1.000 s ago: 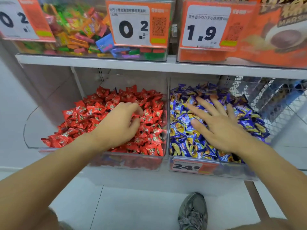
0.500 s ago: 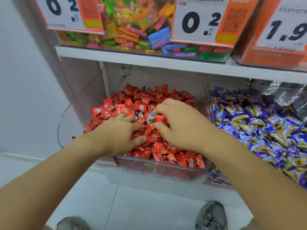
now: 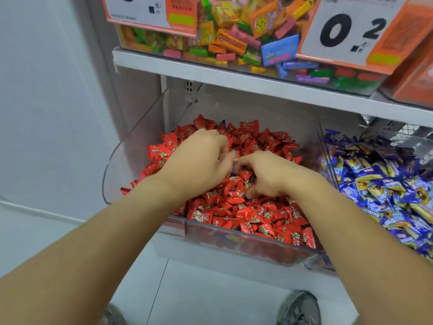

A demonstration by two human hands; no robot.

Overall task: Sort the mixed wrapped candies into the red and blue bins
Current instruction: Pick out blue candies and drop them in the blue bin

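Observation:
A clear bin (image 3: 145, 141) on the lower shelf is heaped with red wrapped candies (image 3: 260, 216). To its right a second bin holds blue and yellow wrapped candies (image 3: 379, 184). Both my hands are in the red heap, close together. My left hand (image 3: 199, 165) has its fingers curled down into the pile, and what they hold is hidden. My right hand (image 3: 269, 177) is curled too, its fingertips pinching a bit of blue candy wrapper (image 3: 232, 170) among the red ones.
A white shelf (image 3: 234, 76) hangs low over the bins and carries a clear box of mixed coloured sweets (image 3: 234, 38) with a price tag (image 3: 351, 31). A white wall (image 3: 46, 113) stands at the left. My shoe (image 3: 300, 308) is on the floor below.
My right hand left the blue bin and joined the left in the red bin. Both hands have since dug further back into the red heap, and the view has swung left and closer.

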